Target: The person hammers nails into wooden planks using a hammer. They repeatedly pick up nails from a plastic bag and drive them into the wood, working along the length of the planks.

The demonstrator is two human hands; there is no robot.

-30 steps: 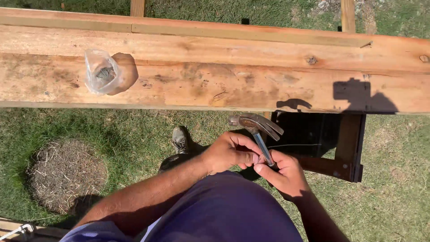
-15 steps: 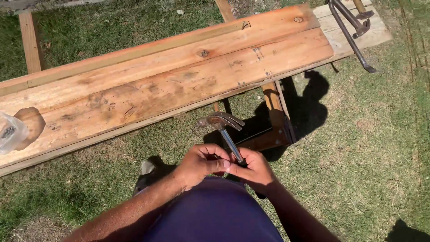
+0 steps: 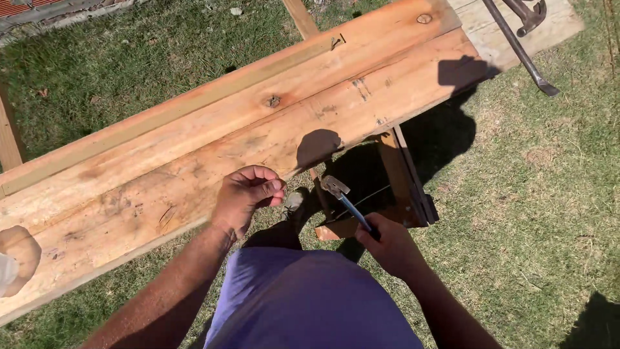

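**A:** What did the view from the head camera show?

**B:** A person stood on grass at a long wooden plank (image 3: 271, 139) laid on a support. The right hand (image 3: 391, 245) was wrapped tight around the blue handle of a claw hammer (image 3: 345, 203), whose steel head sat just below the plank's near edge.

**A:** And the other hand?

**B:** The left hand (image 3: 245, 197) rested at the plank's near edge, fingers pinched together. Whether they held a nail, I could not tell.

**A:** Which step was that?

**B:** It looked like lining up for a hammer blow. That would call for a steady pinch and a raised hammer.

**A:** Anything else nearby?

**B:** A metal pry bar (image 3: 516, 45) lay at the plank's far right end.
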